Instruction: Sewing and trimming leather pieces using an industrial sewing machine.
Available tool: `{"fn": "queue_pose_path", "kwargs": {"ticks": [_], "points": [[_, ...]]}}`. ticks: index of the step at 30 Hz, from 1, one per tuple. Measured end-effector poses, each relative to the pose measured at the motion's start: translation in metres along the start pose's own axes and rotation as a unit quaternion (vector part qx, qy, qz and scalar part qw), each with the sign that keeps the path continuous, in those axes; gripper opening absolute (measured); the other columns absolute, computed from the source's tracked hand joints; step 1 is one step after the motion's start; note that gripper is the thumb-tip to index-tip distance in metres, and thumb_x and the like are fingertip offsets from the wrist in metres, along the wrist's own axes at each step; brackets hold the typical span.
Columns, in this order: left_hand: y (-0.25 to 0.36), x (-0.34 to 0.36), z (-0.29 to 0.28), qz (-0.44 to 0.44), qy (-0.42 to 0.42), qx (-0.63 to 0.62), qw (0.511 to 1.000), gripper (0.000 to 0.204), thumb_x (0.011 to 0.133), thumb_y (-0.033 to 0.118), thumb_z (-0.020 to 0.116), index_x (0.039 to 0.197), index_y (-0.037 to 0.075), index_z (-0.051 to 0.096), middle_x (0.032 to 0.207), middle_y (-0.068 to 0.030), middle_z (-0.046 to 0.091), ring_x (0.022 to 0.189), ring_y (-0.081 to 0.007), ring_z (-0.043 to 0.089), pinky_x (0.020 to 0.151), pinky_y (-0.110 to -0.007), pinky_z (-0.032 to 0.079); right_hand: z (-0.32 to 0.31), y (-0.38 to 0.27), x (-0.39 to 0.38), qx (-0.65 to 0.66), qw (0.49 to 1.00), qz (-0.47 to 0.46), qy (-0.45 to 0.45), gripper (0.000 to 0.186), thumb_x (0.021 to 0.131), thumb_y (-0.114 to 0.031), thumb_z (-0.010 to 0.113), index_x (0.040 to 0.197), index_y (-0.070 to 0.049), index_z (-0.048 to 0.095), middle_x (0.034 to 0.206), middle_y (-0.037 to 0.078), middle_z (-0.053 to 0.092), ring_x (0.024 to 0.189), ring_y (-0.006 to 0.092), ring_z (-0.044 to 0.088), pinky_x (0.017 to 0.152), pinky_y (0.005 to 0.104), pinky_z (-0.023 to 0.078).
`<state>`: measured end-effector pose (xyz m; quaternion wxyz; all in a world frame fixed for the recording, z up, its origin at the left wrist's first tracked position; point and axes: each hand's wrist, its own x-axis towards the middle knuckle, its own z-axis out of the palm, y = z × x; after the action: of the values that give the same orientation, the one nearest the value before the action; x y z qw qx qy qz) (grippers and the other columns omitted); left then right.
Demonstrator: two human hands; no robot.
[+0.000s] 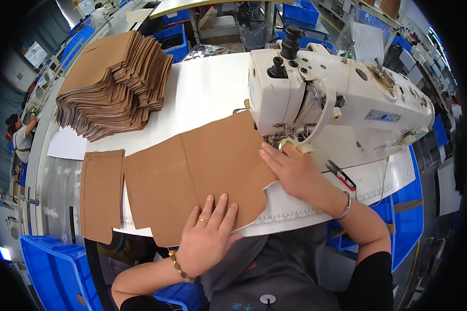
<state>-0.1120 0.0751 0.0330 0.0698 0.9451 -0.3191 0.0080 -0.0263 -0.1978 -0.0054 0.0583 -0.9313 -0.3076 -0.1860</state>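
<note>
A large brown panel lies across the white table, its upper right corner under the needle area of the white sewing machine. My left hand rests on the panel's lower part, fingers spread. My right hand is beside the presser foot, index and middle fingertips on the panel's right edge, the others partly hidden. A narrower brown piece lies at the left. A tall stack of brown pieces sits at the back left on the table. Red-and-black snips lie right of my right hand.
A white sheet lies under the stack's left side. Blue crates stand at the lower left, right and behind the table. A co-worker works at another station on the left; another person is farther back.
</note>
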Motion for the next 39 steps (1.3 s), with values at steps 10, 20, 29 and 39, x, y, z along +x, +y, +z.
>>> {"fn": "queue_pose_path", "kwargs": {"ticks": [10,20,29,39], "points": [[-0.008,0.021,0.007,0.032,0.005,0.004,0.999,0.07,0.088,0.048,0.07,0.146,0.011,0.054,0.153,-0.0165,0.049,0.138,-0.0408,0.049,0.107,-0.054,0.044,-0.033,0.038,-0.044,-0.09,0.989,0.074,-0.091,0.05,0.079,-0.009,0.062,0.128,-0.002,0.066,0.133,0.011,0.066,0.101,0.027,0.06,0.08,0.0404,0.051],[-0.007,0.077,0.022,0.105,0.03,-0.008,0.994,0.075,0.089,0.052,0.067,0.138,-0.004,0.054,0.152,-0.0184,0.05,0.14,-0.0372,0.048,0.11,-0.05,0.043,-0.044,0.071,-0.067,-0.139,0.98,0.132,-0.053,0.055,0.078,0.002,0.059,0.132,-0.007,0.065,0.137,0.01,0.064,0.118,0.0312,0.059,0.096,0.0426,0.049],[-0.002,0.107,0.033,0.133,0.04,-0.021,0.99,0.072,0.09,0.054,0.066,0.13,-0.006,0.057,0.15,-0.0255,0.049,0.139,-0.0396,0.049,0.11,-0.05,0.043,-0.12,0.106,-0.116,-0.157,0.969,0.118,0.149,0.035,0.09,0.008,0.055,0.121,0.0,0.068,0.112,0.016,0.069,0.097,0.0318,0.065,0.086,0.0411,0.051],[-0.006,0.11,0.047,0.133,0.103,-0.062,0.984,0.072,0.088,0.054,0.068,0.128,-0.004,0.059,0.149,-0.0235,0.05,0.139,-0.0379,0.048,0.111,-0.048,0.043,-0.28,0.419,-0.216,-0.107,0.766,0.55,0.315,0.038,0.105,-0.03,0.057,0.13,-0.004,0.068,0.127,0.012,0.067,0.115,0.0232,0.062,0.102,0.0344,0.045]]}}
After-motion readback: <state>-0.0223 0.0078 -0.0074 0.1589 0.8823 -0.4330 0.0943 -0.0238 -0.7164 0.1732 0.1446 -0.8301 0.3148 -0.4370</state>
